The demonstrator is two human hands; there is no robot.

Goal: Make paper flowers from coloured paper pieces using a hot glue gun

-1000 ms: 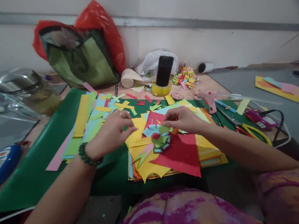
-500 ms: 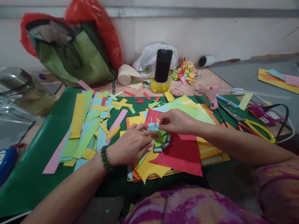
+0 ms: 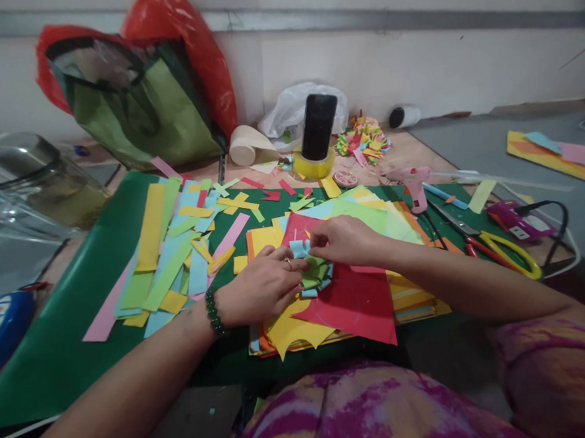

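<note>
A paper flower (image 3: 317, 274) with curled green and light-blue petals lies on a red paper sheet (image 3: 361, 301). My right hand (image 3: 344, 241) is closed in a pinch at a light-blue petal on the flower's upper edge. From the left, my left hand (image 3: 267, 281) has its bent fingers together on the flower's side, covering part of it. Its fingertips lie close to those of my right hand. Beneath the red sheet is a stack of coloured paper (image 3: 413, 297), with a jagged yellow piece (image 3: 293, 329) on top.
Paper strips (image 3: 172, 254) are strewn over the green mat (image 3: 80, 327) at left. Scissors (image 3: 495, 245) and a pink glue gun (image 3: 416, 187) lie at right. A phone (image 3: 319, 127) stands in a yellow tape roll (image 3: 316, 167). A glass jug (image 3: 30, 190) stands far left.
My left hand has shifted slightly right and over the flower, hiding more of its left side. My right hand keeps its pinch at nearly the same spot.
</note>
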